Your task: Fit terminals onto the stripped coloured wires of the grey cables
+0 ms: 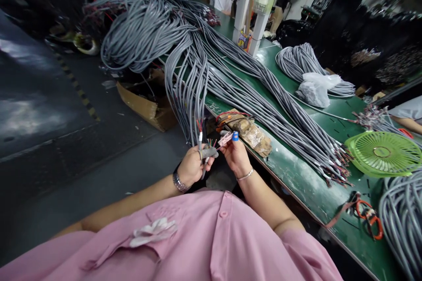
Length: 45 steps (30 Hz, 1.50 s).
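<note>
While wrists bend inward, hands point(214, 158) nearly meet

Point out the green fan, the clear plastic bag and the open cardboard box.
Green fan point(382, 153): head view, on the hub at the middle of its grille.
Plastic bag point(315, 89): head view, on its crumpled body.
Cardboard box point(140, 106): head view, on its outer side wall.
</note>
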Each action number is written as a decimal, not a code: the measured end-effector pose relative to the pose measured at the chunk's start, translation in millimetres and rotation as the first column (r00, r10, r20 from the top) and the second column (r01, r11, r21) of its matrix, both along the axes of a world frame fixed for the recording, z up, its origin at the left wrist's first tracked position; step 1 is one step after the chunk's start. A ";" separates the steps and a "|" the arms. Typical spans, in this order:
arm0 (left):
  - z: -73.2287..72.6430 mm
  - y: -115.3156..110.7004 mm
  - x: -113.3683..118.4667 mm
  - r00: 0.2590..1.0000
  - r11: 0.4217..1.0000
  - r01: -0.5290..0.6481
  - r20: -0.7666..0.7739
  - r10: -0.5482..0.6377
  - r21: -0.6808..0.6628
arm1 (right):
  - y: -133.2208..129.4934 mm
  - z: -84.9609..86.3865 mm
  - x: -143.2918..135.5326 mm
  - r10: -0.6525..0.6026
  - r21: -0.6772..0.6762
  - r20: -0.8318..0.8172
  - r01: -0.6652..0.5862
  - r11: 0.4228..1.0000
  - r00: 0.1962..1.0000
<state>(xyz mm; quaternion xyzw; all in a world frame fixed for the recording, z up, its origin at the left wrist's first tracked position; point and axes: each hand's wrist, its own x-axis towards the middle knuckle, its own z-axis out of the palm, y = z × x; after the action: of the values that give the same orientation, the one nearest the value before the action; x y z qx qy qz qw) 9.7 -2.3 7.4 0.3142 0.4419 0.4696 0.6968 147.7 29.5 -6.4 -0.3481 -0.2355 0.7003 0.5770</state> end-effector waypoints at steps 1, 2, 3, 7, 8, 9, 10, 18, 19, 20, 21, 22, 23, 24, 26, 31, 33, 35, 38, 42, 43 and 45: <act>-0.2 -0.4 -0.1 1.000 1.000 0.001 0.001 -0.001 -0.001 | 0.0 -1.0 0.3 0.012 -0.015 -0.015 -0.013 1.000 1.000; -0.5 -0.8 -0.4 1.000 1.000 0.001 0.005 -0.001 0.000 | -0.1 -2.1 0.7 0.026 -0.034 -0.034 -0.027 0.999 0.999; -0.7 -1.4 -0.8 1.000 1.000 -0.001 0.009 0.001 0.003 | -0.5 -3.2 1.3 0.041 -0.054 -0.055 -0.043 0.998 0.998; -1.7 -6.0 -4.1 1.000 1.000 -0.002 0.003 0.002 0.010 | -4.9 -6.5 5.9 0.096 -0.081 -0.100 -0.105 0.991 0.990; -2.1 -7.6 -5.3 1.000 1.000 -0.001 -0.005 0.001 0.004 | -6.9 -6.9 7.4 0.111 -0.082 -0.099 -0.120 0.989 0.989; -2.4 -9.1 -6.5 1.000 1.000 -0.003 -0.011 0.003 -0.003 | -9.4 -7.2 9.0 0.130 -0.085 -0.097 -0.138 0.987 0.987; -2.8 -10.6 -7.7 1.000 1.000 -0.006 -0.014 0.006 -0.009 | -12.2 -7.2 10.4 0.152 -0.088 -0.094 -0.160 0.983 0.984; -6.7 -15.3 -10.2 0.999 0.999 -0.040 -0.019 0.040 0.020 | -34.8 1.5 6.0 0.259 -0.013 0.117 -0.259 0.966 0.959; -7.4 -15.6 -9.8 0.999 0.999 -0.039 -0.021 0.039 0.022 | -35.5 2.7 3.7 0.228 -0.012 0.157 -0.229 0.973 0.961; -7.9 -16.0 -9.4 0.999 0.999 -0.032 -0.027 0.033 0.023 | -35.7 3.7 1.6 0.192 -0.009 0.195 -0.194 0.981 0.962; -8.2 -16.5 -9.3 0.999 1.000 -0.020 -0.037 0.020 0.024 | -35.5 4.5 -0.3 0.157 -0.001 0.228 -0.161 0.987 0.961; -8.3 -16.9 -9.3 0.999 1.000 -0.001 -0.049 0.002 0.023 | -35.3 5.1 -1.9 0.129 0.009 0.258 -0.136 0.991 0.957; -8.1 -17.3 -9.5 0.998 1.000 0.019 -0.062 -0.018 0.023 | -35.1 5.7 -3.1 0.111 0.021 0.284 -0.122 0.992 0.952; -7.6 -17.7 -9.8 0.997 0.999 0.035 -0.073 -0.033 0.023 | -35.2 6.2 -4.0 0.101 0.033 0.305 -0.117 0.993 0.947; -5.7 -18.4 -10.5 0.996 0.999 0.037 -0.084 -0.034 0.034 | -36.7 7.6 -5.1 0.083 0.047 0.334 -0.104 0.993 0.939; 0.3 -18.8 -9.8 0.996 0.995 -0.072 -0.047 0.075 0.074 | -45.6 8.4 -6.6 0.040 0.088 0.350 -0.075 0.993 0.936; 2.1 -17.9 -9.4 0.995 0.993 -0.092 -0.018 0.094 0.079 | -46.8 5.2 -5.9 0.047 0.111 0.339 -0.090 0.990 0.939; 3.7 -15.9 -9.8 0.995 0.992 -0.095 0.011 0.095 0.077 | -43.3 0.2 -3.4 0.059 0.100 0.282 -0.090 0.991 0.958; 5.5 -10.8 -11.7 0.996 0.995 -0.076 0.043 0.073 0.058 | -28.9 -6.5 3.4 0.073 -0.017 0.125 -0.071 0.997 0.989; 5.9 -2.3 -13.0 1.000 1.000 0.006 0.029 -0.007 0.028 | -7.9 -7.8 10.5 0.124 -0.085 0.034 -0.121 0.989 0.992; 5.7 -0.3 -12.8 0.999 1.000 0.022 0.024 -0.023 0.022 | -5.0 -7.3 10.7 0.117 -0.046 0.044 -0.115 0.992 0.992; 5.2 3.7 -11.8 0.999 0.999 0.040 0.025 -0.041 0.017 | -2.5 -6.3 9.4 0.068 0.045 0.091 -0.072 0.996 0.994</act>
<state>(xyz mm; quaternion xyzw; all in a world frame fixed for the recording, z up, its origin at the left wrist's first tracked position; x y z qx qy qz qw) -2.1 1.4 12.6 0.3229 0.4228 0.4629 0.7090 157.1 26.9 -12.7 -0.3567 -0.2897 0.6981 0.5492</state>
